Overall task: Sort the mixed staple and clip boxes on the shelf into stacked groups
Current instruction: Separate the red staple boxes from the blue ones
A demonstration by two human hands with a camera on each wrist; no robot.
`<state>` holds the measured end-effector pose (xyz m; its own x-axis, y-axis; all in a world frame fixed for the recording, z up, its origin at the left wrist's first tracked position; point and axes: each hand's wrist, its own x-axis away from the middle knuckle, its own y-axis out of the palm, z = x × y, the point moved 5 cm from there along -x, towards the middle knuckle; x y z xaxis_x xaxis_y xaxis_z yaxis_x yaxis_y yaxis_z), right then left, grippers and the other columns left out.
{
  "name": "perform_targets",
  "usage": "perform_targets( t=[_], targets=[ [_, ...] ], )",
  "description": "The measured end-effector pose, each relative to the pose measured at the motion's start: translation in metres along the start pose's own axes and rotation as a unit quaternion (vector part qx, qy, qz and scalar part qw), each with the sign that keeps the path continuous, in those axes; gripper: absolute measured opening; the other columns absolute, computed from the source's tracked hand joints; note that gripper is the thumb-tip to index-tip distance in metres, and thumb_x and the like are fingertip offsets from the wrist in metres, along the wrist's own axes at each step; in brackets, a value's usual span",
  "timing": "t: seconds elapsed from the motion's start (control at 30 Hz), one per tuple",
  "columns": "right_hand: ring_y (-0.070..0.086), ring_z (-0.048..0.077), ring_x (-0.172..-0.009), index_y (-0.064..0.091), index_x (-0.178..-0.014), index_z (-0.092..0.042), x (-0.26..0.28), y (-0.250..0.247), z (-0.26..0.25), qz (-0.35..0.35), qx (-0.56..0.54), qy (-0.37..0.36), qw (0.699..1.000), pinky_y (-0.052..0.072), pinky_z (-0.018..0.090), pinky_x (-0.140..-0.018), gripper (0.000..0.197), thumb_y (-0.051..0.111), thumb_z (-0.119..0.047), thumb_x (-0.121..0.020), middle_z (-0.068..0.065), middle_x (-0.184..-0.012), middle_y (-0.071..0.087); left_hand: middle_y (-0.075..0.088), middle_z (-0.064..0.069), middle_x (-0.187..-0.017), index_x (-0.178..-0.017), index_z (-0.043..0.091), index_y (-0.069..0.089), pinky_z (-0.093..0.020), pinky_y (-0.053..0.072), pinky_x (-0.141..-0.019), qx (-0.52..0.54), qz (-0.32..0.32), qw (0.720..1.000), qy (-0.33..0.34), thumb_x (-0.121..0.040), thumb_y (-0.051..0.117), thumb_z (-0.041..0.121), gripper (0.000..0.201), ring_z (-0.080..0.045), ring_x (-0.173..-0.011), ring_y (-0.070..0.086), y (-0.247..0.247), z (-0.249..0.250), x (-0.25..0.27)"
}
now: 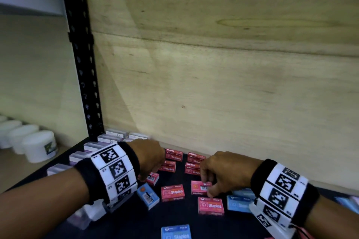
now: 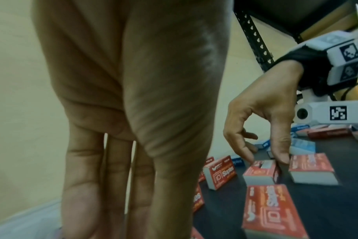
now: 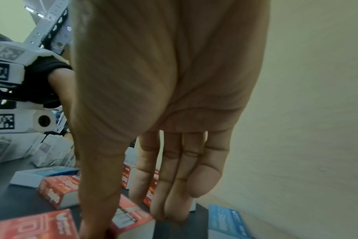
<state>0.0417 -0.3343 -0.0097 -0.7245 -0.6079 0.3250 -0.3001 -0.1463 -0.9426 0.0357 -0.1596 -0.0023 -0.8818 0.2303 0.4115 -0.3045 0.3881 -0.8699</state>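
Observation:
Small red "Staples" boxes lie scattered on the dark shelf (image 1: pixel 174 217). My right hand (image 1: pixel 208 188) pinches one red staple box (image 1: pixel 199 187) lying barcode up, thumb on one side and fingers on the other; the right wrist view shows this box (image 3: pixel 139 216) between them. The left wrist view shows the same pinch (image 2: pixel 266 159) on the box (image 2: pixel 260 173). My left hand (image 1: pixel 148 172) reaches down with straight fingers (image 2: pixel 82 177) over another red box (image 1: pixel 153 179); contact there is hidden. Two short red stacks (image 1: pixel 173 155) (image 1: pixel 194 161) stand near the back wall.
Loose red boxes (image 1: pixel 172 193) (image 1: pixel 210 205) and blue boxes (image 1: pixel 147 196) (image 1: pixel 175 232) (image 1: pixel 240 202) lie around my hands. White and purple boxes (image 1: pixel 93 147) line the left edge. A black slotted upright (image 1: pixel 81 54) and wooden back panel (image 1: pixel 213 64) bound the shelf. White tubs (image 1: pixel 39 145) stand further left.

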Motion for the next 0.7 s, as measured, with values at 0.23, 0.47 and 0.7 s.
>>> perform_targets(
  t=[0.23,0.47,0.7],
  targets=[
    [0.063,0.018,-0.094,0.063,-0.112,-0.023,-0.003,0.004,-0.004,0.006,0.040,0.007,0.999,0.045,0.027,-0.070,0.035,0.079,-0.030,-0.081,-0.002,-0.108,0.067,0.059,-0.015,-0.124,-0.119,0.004,0.062,-0.041,0.051,-0.089,-0.054,-0.005,0.998,0.012,-0.083,0.072,0.004,0.038,-0.034,-0.111,0.060,-0.002,0.014,-0.001],
    [0.066,0.016,-0.092,0.063,-0.112,-0.025,-0.002,0.006,0.001,0.007,-0.008,0.027,1.000,0.055,0.033,-0.083,0.031,0.074,-0.031,-0.084,-0.006,-0.104,0.069,0.065,-0.005,-0.121,-0.122,0.015,0.064,-0.028,0.045,-0.079,-0.028,-0.022,0.998,0.046,-0.084,0.073,0.013,0.039,-0.025,-0.111,0.061,-0.002,0.011,0.001],
    [0.059,0.012,-0.091,0.064,-0.120,-0.024,0.001,0.001,-0.001,-0.008,-0.029,0.020,0.999,0.047,0.025,-0.084,0.026,0.057,-0.034,-0.097,-0.005,-0.114,0.068,0.066,-0.001,-0.124,-0.131,0.020,0.060,-0.019,0.042,-0.079,0.099,-0.034,0.992,0.068,-0.097,0.054,0.010,0.036,-0.016,-0.105,0.061,-0.006,0.008,0.006]
  ],
)
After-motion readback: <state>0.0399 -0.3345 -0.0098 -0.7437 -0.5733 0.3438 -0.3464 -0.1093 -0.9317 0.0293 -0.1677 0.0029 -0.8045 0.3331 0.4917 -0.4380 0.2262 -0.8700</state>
